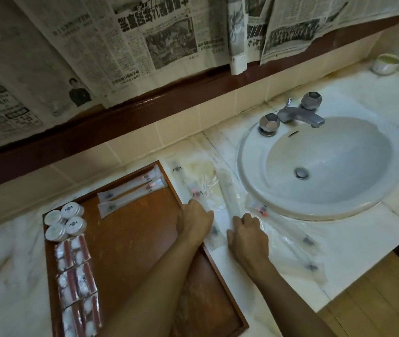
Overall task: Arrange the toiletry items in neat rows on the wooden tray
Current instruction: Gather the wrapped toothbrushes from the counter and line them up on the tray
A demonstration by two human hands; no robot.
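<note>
Two hands down on the marble counter (354,242), between the wooden tray (130,239) and the sink (315,164). Our left hand (193,221) crosses the tray's right rim, knuckles up, fingers curled together onto a clear sachet (199,199) lying just outside the rim. Blur there; we cannot tell if it is pinched or only pressed. Our right hand (248,233) sits just beside it, fingers bent and slightly spread on a long clear packet (230,193) that runs away toward the wall. Thumb sticks out to the left, flat on the counter. Grip also unclear, fingertips hidden.

On the tray so far:
- round white tins (66,221), four of them, clustered at the far left corner, touching one another
- red-and-white sachets (77,283) in a column down the left rim, below the tins, packed edge to edge
- long wrapped packets (130,192), three, laid diagonally at the far end, side by side, one end near the far right corner

Rest of the tray floor is bare wood.

Off the tray: more clear wrapped packets (307,242) scattered on the counter to the right of our hands, some along the sink's front edge, overlapping.

Faucet (298,115) with two faceted knobs behind the basin. Small white cup (386,63) at the counter's far right corner. Newspaper sheets (130,42) hang over the wall above the dark red ledge.
</note>
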